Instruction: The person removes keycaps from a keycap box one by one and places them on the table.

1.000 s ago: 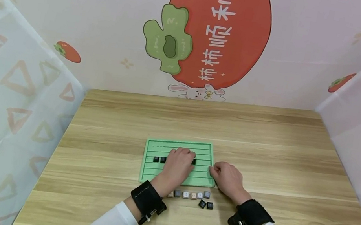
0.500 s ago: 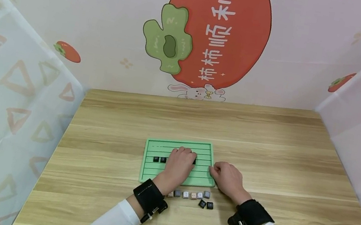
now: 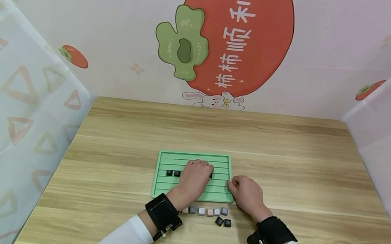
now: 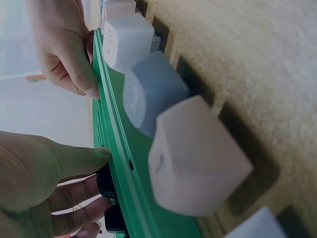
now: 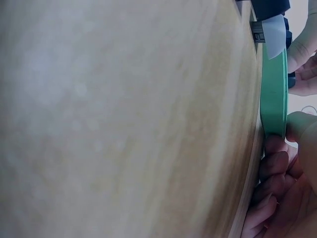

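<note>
A green grooved board [image 3: 165, 187] lies on the table, with black keycaps [image 3: 169, 173] lined up along one groove. Over the middle of that row is my left hand [image 3: 193, 182], hiding part of it. In the left wrist view its thumb [image 4: 84, 159] presses at a black keycap [image 4: 105, 181], with the fingers curled on the far side. At the board's right edge, my right hand [image 3: 248, 195] grips the rim. The right wrist view shows its thumb on top and its bent fingers [image 5: 274, 163] against the board's side.
In front of the board sits a row of pale and grey keycaps [image 3: 201, 211], partly covered by my left wrist. Two loose black keycaps [image 3: 227, 223] lie nearer me, at the row's right end. A printed sheet [image 3: 135, 43] stands behind the wooden table [image 3: 291, 155].
My left hand and wrist have shifted slightly to the right along the keycap row. The right hand stays on the board's edge, and the board has not moved.
</note>
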`<state>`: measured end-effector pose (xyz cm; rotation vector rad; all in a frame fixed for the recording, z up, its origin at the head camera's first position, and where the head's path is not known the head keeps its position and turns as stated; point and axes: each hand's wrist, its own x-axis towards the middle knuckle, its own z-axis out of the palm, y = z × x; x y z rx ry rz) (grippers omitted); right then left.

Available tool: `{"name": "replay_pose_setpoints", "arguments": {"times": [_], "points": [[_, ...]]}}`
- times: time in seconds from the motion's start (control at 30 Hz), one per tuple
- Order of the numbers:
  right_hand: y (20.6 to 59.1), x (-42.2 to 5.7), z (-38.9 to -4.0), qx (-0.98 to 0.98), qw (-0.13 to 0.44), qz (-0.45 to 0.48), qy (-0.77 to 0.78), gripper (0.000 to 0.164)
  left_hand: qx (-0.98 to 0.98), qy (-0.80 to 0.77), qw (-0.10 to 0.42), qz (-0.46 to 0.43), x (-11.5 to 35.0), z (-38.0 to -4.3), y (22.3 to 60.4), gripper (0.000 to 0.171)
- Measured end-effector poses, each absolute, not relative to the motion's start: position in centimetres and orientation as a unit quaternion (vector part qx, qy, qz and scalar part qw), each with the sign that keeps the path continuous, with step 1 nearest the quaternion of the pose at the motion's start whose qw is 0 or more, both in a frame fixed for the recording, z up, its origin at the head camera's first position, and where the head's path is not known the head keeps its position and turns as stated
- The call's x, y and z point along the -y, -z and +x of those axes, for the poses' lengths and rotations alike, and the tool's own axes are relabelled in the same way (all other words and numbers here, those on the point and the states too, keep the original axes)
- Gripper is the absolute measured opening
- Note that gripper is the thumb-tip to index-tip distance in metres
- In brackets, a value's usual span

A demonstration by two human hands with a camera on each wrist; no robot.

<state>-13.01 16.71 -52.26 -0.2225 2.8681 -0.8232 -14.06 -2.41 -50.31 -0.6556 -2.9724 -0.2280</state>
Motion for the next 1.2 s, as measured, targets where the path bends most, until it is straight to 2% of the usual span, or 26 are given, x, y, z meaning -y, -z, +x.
{"name": "replay_pose_setpoints", "arguments": {"times": [0.7,1.2], "points": [[52.1,-16.7,-13.0,-0.955,0.078,-0.073,0.277,0.047,0.972,0.097,0.044,-0.208,2.7,-13.2,48.6,0.019],[52.3,-16.7,-13.0,-0.956,0.072,-0.071,0.274,0.048,0.968,0.102,0.053,-0.223,2.9,-11.5,48.0,0.017]]}}
